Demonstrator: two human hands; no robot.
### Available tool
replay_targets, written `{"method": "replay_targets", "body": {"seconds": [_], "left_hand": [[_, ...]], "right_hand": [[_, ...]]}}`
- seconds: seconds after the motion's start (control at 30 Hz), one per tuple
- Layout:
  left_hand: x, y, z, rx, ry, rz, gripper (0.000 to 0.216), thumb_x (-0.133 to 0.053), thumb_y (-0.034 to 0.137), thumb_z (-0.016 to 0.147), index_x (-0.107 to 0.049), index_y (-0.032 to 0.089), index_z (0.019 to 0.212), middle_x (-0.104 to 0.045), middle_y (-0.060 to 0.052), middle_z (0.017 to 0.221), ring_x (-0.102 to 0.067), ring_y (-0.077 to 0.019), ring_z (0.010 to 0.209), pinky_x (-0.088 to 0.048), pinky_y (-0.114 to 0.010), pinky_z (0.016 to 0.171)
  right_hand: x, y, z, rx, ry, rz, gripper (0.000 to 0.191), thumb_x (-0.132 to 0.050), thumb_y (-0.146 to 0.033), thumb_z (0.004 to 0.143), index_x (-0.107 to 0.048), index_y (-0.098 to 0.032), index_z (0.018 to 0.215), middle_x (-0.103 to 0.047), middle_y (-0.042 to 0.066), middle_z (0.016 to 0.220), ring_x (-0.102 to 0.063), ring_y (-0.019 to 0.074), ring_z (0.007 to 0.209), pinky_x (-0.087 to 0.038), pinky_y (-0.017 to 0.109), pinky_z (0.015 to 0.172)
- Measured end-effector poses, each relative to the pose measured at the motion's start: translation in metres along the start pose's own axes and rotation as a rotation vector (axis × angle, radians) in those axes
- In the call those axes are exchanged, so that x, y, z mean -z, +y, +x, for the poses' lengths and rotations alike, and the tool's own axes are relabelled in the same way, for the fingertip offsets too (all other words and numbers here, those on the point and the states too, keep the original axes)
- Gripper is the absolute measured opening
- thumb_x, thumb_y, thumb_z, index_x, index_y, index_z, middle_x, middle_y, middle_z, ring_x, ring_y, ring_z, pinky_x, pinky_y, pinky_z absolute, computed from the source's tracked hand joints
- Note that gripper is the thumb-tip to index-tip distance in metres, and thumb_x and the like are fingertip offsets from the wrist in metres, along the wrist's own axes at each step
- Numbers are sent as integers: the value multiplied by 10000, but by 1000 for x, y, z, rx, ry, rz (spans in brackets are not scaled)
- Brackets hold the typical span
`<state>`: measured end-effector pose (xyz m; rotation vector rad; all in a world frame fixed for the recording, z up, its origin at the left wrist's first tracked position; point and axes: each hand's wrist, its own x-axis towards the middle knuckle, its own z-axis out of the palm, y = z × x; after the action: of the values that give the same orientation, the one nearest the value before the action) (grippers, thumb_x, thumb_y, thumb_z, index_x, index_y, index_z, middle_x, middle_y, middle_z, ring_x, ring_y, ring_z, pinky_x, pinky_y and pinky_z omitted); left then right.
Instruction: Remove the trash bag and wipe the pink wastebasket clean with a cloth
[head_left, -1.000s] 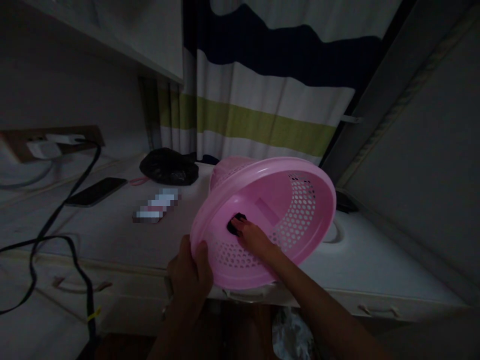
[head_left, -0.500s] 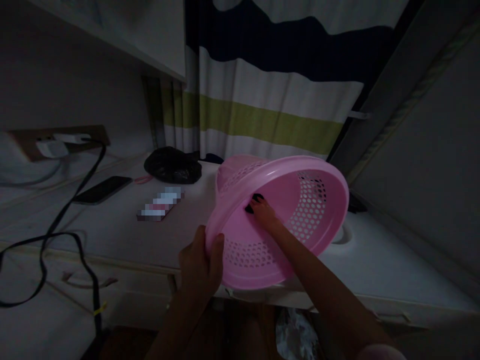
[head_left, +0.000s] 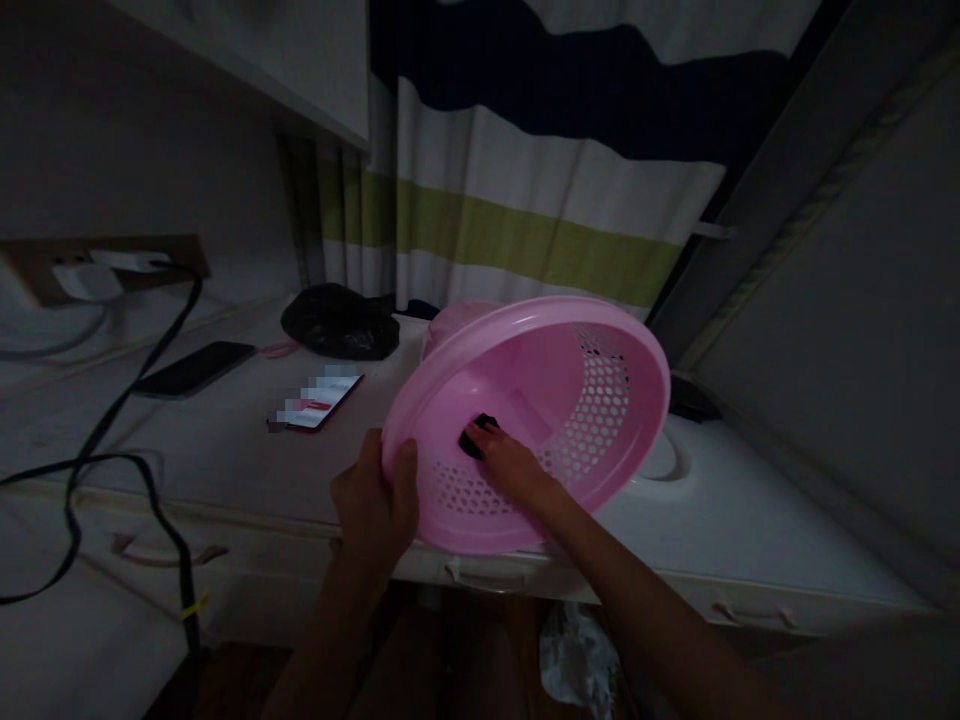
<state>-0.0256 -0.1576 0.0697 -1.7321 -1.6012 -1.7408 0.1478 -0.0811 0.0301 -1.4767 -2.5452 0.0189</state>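
A pink perforated plastic basket (head_left: pixel 592 360) is tipped on its side with its mouth towards me, resting over the white surface (head_left: pixel 247 460). My left hand (head_left: pixel 373 505) grips its near rim at the lower left, thumb inside the rim. My right hand (head_left: pixel 510 462) reaches into the basket with its fingers pressed on a small dark object (head_left: pixel 474 438) against the inner wall. What that dark object is I cannot make out in the dim light.
On the white surface lie a dark phone (head_left: pixel 193 367), a red-and-white packet (head_left: pixel 315 400) and a crumpled black bag (head_left: pixel 341 320). A black cable (head_left: pixel 120 400) runs from a wall socket (head_left: pixel 82 270) down the left. A striped curtain (head_left: pixel 525 200) hangs behind.
The basket swung a little right and up, then came back left and lower. My right hand slid deeper along the inside and back, staying on the dark object.
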Motion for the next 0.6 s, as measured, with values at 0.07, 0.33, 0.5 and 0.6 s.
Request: {"method": "replay_targets", "body": {"seconds": [0.07, 0.33, 0.5, 0.6], "left_hand": [[4, 1, 3, 9, -8, 9, 286, -353, 358, 821, -455, 164, 637, -397, 45, 380, -412, -82, 324, -269, -186, 361], [18, 8, 19, -71, -61, 10, 298, -370, 382, 807, -452, 170, 615, -360, 65, 351, -379, -70, 300, -265, -179, 351], [15, 17, 25, -46, -122, -55, 287, -397, 400, 788, -446, 176, 615, -355, 72, 365, -360, -60, 306, -255, -174, 346], [13, 23, 24, 65, -140, -110, 276, -416, 406, 775, -427, 181, 615, -368, 71, 398, -363, -58, 336, -267, -173, 358]], "right_hand": [[9, 5, -10, -63, -49, -105, 496, -429, -105, 773, -399, -113, 1268, -434, 102, 1305, -344, 192, 1233, -282, 338, 1016], [28, 36, 23, -240, -49, -288, 406, -328, -63, 811, -522, -116, 1164, -526, 102, 1215, -308, 197, 1248, -219, 345, 1024], [10, 41, 62, -288, -61, -232, 385, -358, -113, 820, -503, -101, 1176, -514, 131, 1216, -347, 215, 1213, -273, 348, 978], [-1, 35, 74, -276, -49, -195, 382, -366, -186, 839, -481, -78, 1188, -498, 151, 1224, -371, 220, 1188, -280, 343, 972]]}}
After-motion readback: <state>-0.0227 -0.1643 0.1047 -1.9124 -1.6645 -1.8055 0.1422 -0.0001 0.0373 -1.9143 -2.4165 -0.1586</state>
